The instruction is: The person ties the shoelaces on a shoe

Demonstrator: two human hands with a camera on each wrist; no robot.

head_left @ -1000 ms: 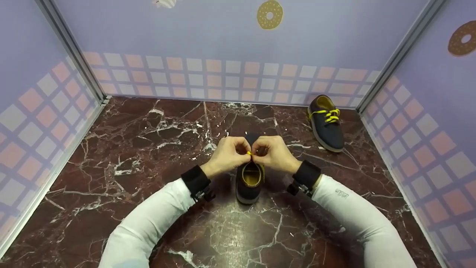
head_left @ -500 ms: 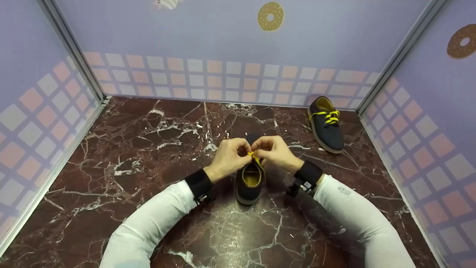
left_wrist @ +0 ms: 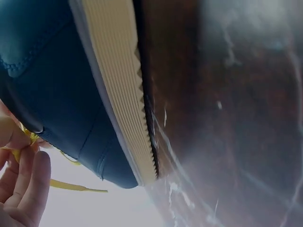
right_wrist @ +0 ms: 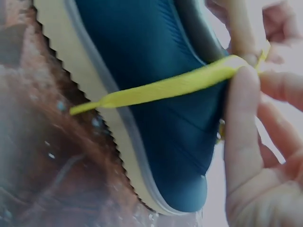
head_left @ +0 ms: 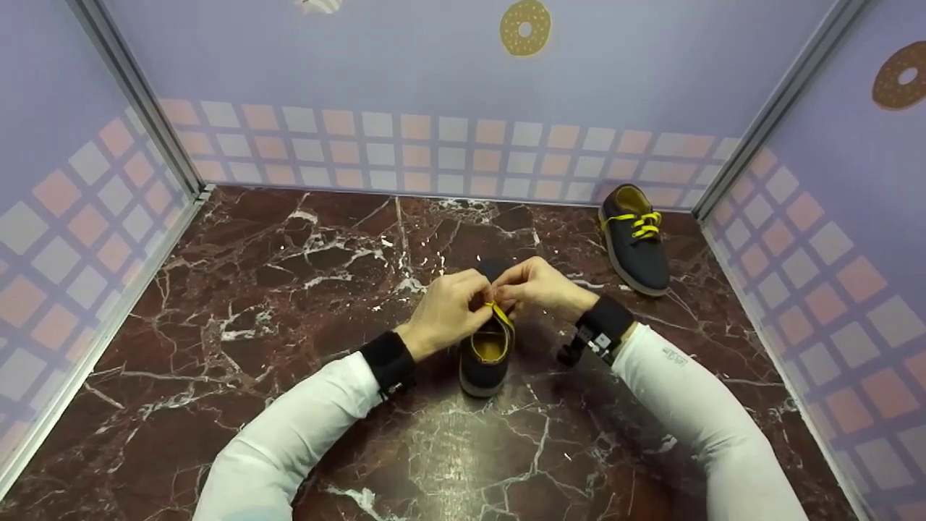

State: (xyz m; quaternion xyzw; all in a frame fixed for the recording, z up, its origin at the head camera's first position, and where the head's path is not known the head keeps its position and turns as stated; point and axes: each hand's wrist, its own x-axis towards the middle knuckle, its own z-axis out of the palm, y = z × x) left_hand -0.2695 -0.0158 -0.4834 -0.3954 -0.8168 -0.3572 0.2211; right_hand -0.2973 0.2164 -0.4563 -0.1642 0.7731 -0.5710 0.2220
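Pinching yellow lace (right_wrist: 165, 87) at their tips, left fingers (head_left: 474, 283) and right fingers (head_left: 515, 274) overhang the shoe (head_left: 483, 375).

Two shoes (head_left: 483, 376) (head_left: 640, 260), centre and upper right; two yellow laces (right_wrist: 165, 87) (head_left: 645, 231); two hands (head_left: 447, 307) (head_left: 542, 288) at centre; two black wristbands (head_left: 387, 359) (head_left: 608, 318); two printed doughnuts (head_left: 509, 29) (head_left: 888, 85), top and upper right.

Shoe (head_left: 483, 367) from overhead, closer from sides

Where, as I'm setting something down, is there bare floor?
Bare floor lies between the left wall and left sleeve, and between that sleeve and right sleeve, behind the near shoe. Crowded: at the yellow lace, which left hand and right hand pinch, and around the far-right shoe.
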